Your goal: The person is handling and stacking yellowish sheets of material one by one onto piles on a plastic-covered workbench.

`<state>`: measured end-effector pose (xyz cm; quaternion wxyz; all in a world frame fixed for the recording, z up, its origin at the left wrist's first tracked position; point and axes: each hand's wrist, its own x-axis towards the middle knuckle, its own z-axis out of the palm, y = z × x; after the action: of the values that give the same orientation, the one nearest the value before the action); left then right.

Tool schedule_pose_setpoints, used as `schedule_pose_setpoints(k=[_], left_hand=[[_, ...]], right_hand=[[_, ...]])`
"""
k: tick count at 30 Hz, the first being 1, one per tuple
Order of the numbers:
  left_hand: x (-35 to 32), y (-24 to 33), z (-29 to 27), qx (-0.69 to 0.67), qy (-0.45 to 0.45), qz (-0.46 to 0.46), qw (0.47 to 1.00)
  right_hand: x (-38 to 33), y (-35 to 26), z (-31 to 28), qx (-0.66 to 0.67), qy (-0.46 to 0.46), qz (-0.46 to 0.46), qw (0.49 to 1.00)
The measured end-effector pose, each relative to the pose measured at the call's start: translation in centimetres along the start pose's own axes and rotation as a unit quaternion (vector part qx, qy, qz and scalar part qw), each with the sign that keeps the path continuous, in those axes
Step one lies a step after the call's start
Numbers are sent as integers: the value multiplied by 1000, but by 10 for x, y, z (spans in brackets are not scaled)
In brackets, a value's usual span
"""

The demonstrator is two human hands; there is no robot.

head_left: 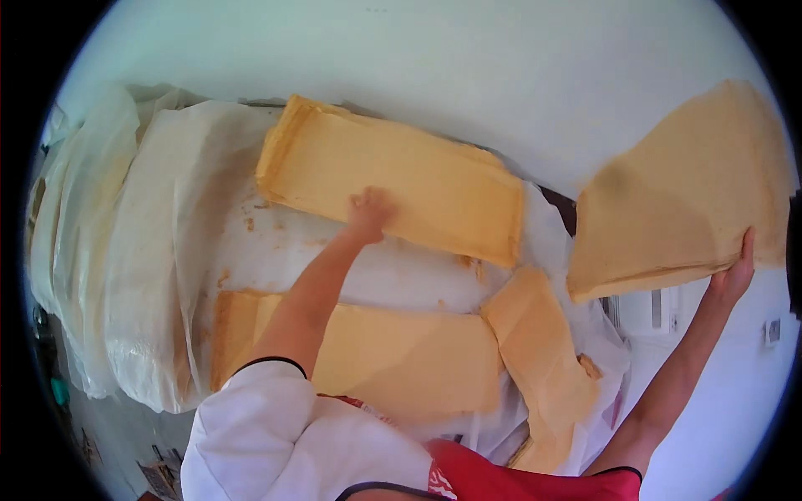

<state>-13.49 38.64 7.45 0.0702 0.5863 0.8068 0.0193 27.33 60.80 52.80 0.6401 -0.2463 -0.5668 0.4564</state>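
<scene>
Head view: the left hand (368,213) lies spread and flat on the near edge of a long yellow foam slab (393,179) at the far centre, pressing rather than gripping; the right hand (733,275) — fingers curled up round the lower edge — holds a thin tan foam sheet (681,200) raised at the far right; a second yellow slab (376,355) lies nearer, a narrow foam strip (543,359) just to its right; crumpled clear plastic wrapping (142,250) bulks at the left — under the slabs too; a white wall (468,67) rises behind.
</scene>
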Motion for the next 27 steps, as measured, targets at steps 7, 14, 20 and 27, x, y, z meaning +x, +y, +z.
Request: schedule_pose_setpoints(k=[7, 14, 20, 27], left_hand=[[-21, 82, -25, -388, 173, 108, 899], [-99, 79, -133, -653, 96, 147, 737], [-218, -14, -179, -646, 102, 26, 756], [-348, 27, -238, -43, 357, 42, 932]], right_hand=[[-111, -35, 49, -23, -47, 81, 995], [-221, 7, 100, 85, -133, 179, 971], [-249, 40, 100, 240, -174, 231, 927], [-281, 190, 80, 429, -227, 386, 785]])
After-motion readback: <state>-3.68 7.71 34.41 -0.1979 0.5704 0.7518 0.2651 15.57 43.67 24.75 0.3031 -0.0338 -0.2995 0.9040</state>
